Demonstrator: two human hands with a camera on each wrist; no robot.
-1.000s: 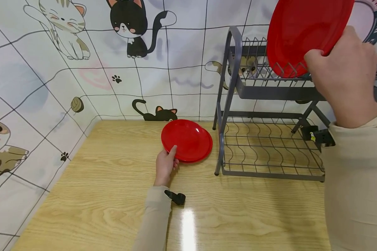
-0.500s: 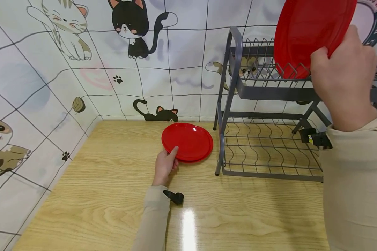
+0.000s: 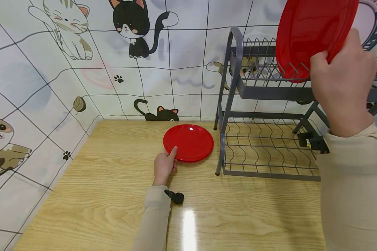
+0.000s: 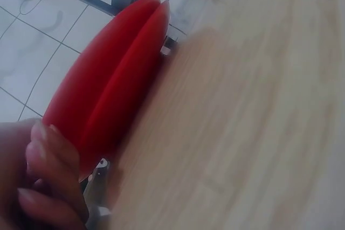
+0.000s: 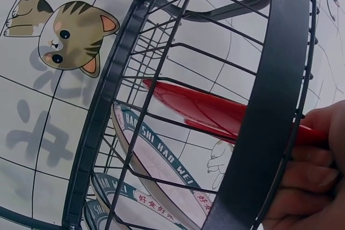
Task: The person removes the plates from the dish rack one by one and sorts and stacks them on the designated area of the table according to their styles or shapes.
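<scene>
Gripping the rim of the raised red plate, the right hand in the head view holds it tilted in the wires of the rack's upper tier. The left hand pinches the table plate by its near left rim, thumb on top. The plate work looks part done, I judge (whether plates are going in or coming out is unclear): one sits in the wires but is not released, and the table plate lies outside the rack. Open tabletop stretches left and in front; the rack leg and wall hem in the other sides.

In the left wrist view, curled fingers hold the edge, where two red rims show, so there are probably two stacked plates.

In the right wrist view, the fingers curl about the raised red plate's outer edge. Patterned plates lean close on one side, so clearance there looks tight; more room opens toward the rack's looped end.
</scene>
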